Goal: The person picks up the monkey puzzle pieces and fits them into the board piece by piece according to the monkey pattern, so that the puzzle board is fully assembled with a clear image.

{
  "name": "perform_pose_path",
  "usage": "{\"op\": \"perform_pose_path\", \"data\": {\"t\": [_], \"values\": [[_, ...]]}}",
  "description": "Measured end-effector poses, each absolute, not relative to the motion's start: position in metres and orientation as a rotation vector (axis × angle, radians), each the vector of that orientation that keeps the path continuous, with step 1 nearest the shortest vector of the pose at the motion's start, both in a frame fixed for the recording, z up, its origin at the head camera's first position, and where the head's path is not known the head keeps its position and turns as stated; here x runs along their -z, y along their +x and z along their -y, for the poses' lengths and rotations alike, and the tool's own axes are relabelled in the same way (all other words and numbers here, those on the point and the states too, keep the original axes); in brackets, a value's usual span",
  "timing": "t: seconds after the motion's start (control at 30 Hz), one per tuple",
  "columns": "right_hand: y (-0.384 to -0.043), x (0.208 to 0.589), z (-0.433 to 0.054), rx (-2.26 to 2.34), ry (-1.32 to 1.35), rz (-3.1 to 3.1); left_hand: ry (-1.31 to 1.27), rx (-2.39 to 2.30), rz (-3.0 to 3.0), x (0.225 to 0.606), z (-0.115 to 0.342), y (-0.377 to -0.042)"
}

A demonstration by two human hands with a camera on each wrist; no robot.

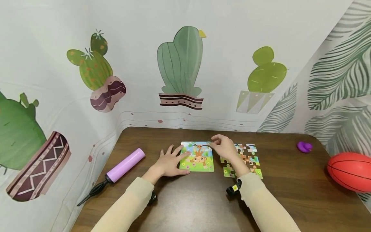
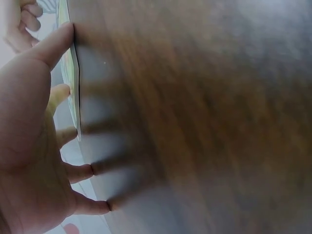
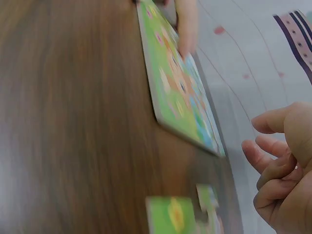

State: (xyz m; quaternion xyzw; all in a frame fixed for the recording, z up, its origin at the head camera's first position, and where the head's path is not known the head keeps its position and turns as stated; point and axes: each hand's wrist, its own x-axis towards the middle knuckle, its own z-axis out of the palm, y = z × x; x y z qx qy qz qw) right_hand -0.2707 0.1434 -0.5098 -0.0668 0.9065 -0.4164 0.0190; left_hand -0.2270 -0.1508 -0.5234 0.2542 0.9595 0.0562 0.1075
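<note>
A square picture board (image 1: pixel 200 166) with a monkey on a green and blue scene lies flat on the table. My left hand (image 1: pixel 171 162) spreads its fingers at the board's left side; the thumb is at the lower left corner, and the index finger reaches over the picture. In the left wrist view, the board's edge (image 2: pixel 76 92) runs along the left fingertips. My right hand (image 1: pixel 225 147) is raised near the board's upper right corner, its fingers loosely bent with nothing visible between them. Beside and partly under that arm lie several jigsaw pieces (image 1: pixel 229 171), some apart.
A pink hand pump (image 1: pixel 126 165) with a black nozzle lies on the brown table (image 1: pixel 188 206) at the left. Toward the right are a purple rubber duck (image 1: pixel 304 147) and a red ball (image 1: pixel 352 171). A cactus-print cloth (image 1: pixel 226 64) hangs behind the table.
</note>
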Motion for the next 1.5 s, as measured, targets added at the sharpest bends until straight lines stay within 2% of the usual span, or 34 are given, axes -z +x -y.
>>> {"op": "perform_pose_path", "data": {"t": [0.37, 0.6, 0.93, 1.5], "values": [[-0.268, 0.504, -0.219, 1.24, -0.041, -2.902, 0.752, -0.158, -2.826, 0.523, 0.147, -0.23], [-0.262, 0.505, -0.246, 1.165, 0.101, -2.849, 0.747, -0.128, -2.827, 0.523, 0.147, -0.232], [-0.263, 0.514, -0.258, 0.967, 0.128, -2.8, 0.736, -0.1, -2.841, 0.52, 0.145, -0.232], [-0.269, 0.517, -0.26, 0.93, 0.085, -2.789, 0.744, -0.1, -2.863, 0.519, 0.141, -0.237]]}}
